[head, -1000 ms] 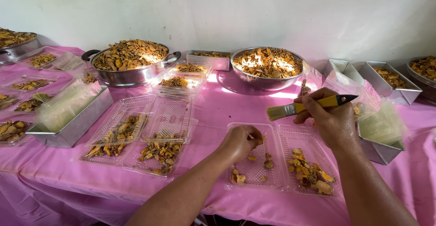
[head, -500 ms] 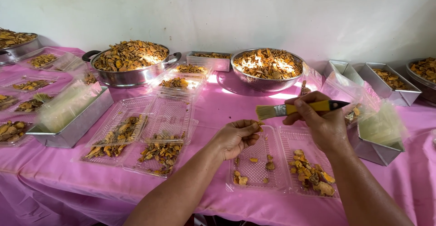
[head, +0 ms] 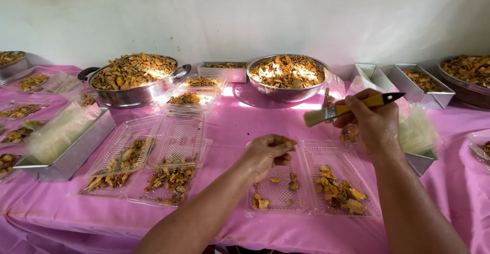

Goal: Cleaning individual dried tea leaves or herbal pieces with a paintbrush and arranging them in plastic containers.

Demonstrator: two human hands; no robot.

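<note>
Clear tray point(head: 278, 193) holds dried slices; left hand point(head: 265, 154) pinches one, right hand point(head: 375, 124) grips brush point(head: 352, 107).

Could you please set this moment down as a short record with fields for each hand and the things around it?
left hand: fingers pinched on a small orange-brown dried piece, above the clear plastic tray
right hand: grips a yellow-handled brush, bristles pointing left
clear plastic tray: open, a few pieces in the left half, more in the right
behind: colander and pan heaped with dried pieces
surface: pink tablecloth
</note>
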